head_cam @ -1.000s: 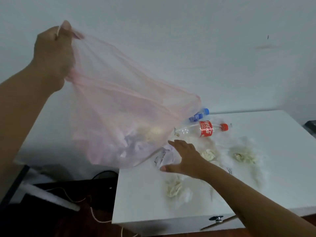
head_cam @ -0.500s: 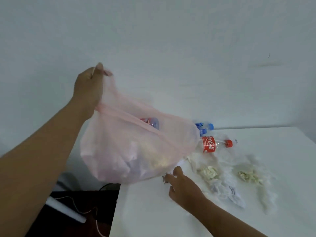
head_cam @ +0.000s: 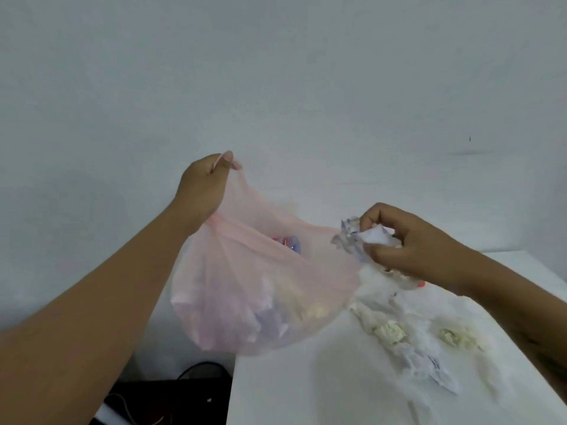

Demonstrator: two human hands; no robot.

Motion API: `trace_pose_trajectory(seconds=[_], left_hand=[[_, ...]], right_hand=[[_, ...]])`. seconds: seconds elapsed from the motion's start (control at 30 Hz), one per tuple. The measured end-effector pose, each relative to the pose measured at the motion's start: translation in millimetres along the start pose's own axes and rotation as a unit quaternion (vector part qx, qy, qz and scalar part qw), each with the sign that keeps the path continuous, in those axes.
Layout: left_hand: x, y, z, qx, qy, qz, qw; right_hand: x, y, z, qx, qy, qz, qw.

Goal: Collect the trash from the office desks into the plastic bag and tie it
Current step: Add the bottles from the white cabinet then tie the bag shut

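While pinching a handle of the pink plastic bag (head_cam: 245, 286) between thumb and fingers of the left hand (head_cam: 202, 191), holds it raised over the left edge of the white desk (head_cam: 322, 388). Grips crumpled paper (head_cam: 365, 237) in the curled right hand (head_cam: 408, 243), just beside the bag's open mouth. Leaves soiled tissue wads (head_cam: 391, 331) lying on the desk near the bag, with a bottle (head_cam: 290, 242) visible inside it.

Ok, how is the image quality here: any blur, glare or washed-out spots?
Head view: soft throughout, no hard glare. The tissues bleach into the white desk, edges hard to trace. The paper in the right hand is smeared. The bag held by the left hand is see-through, its contents only hazy shapes.
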State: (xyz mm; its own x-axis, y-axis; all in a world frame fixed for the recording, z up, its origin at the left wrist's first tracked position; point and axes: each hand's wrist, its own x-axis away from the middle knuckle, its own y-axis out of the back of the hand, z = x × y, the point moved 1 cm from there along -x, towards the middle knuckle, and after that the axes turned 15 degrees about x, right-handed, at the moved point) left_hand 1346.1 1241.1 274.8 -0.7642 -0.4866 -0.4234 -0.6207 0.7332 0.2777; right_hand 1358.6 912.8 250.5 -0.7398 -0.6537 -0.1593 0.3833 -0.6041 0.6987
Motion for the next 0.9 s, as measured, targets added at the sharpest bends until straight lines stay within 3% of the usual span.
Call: trace_pose_trajectory(seconds=[0.17,0.27,0.37,0.47,0.53,0.67,0.8,0.9], left_hand=[[0.5,6.3,-3.1,0.002,-0.001,0.010,1.000],[1.1,8.9,-3.2,-0.006,-0.002,0.020,1.000],[0.9,11.4,-1.6,0.001,0.003,0.033,0.999],[0.9,13.5,-0.3,0.009,0.004,0.037,0.999],[-0.6,14.8,0.0,0.011,0.007,0.035,0.999],[-4.0,15.4,-0.5,-0.001,0.010,0.031,0.999],[-5.4,6.4,-2.7,-0.003,0.013,0.029,0.999],[-6.0,-7.3,-5.9,0.004,0.017,0.035,0.999]], right_hand=[[-77.1,-38.5,52.7,-0.002,0.068,0.053,0.996],[-119.9,-59.3,60.8,0.049,0.095,0.034,0.994],[-150.6,-70.7,63.3,0.127,0.159,-0.019,0.979],[-166.1,-82.6,51.2,0.258,0.213,-0.014,0.942],[-170.7,-87.8,39.9,0.308,0.210,0.019,0.928],[-174.4,-93.3,25.6,0.306,0.179,0.119,0.927],[-168.2,-71.6,24.5,0.257,0.173,0.063,0.949],[-150.0,-43.0,14.7,0.229,0.114,0.018,0.967]])
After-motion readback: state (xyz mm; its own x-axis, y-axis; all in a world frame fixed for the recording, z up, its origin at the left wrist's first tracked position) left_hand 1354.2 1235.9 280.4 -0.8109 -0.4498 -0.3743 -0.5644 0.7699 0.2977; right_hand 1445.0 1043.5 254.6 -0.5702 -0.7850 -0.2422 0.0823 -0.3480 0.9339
